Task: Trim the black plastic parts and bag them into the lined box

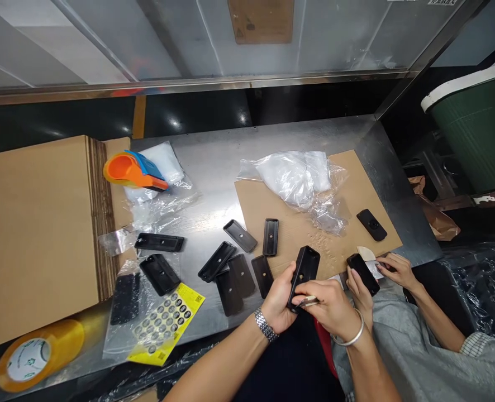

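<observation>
Matt black plastic tray (304, 272) in hand; brushed, shiny metal table (214, 167) – rough brown cardboard sheet (272, 206), crinkled clear plastic bag (298, 178), glossy yellow sticker sheet (167, 324)

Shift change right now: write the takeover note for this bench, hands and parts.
Left hand grips a black plastic housing upright above the table edge. Right hand pinches a small strip against its lower end.
A co-worker's hands on the right handle another black part.
Loose black housings lie on the steel table and cardboard sheet; two more sit on clear bags at left.
Yellow sticker sheet is near the front edge, tape roll at far left.
I cannot tell which loose housings are finished.
</observation>
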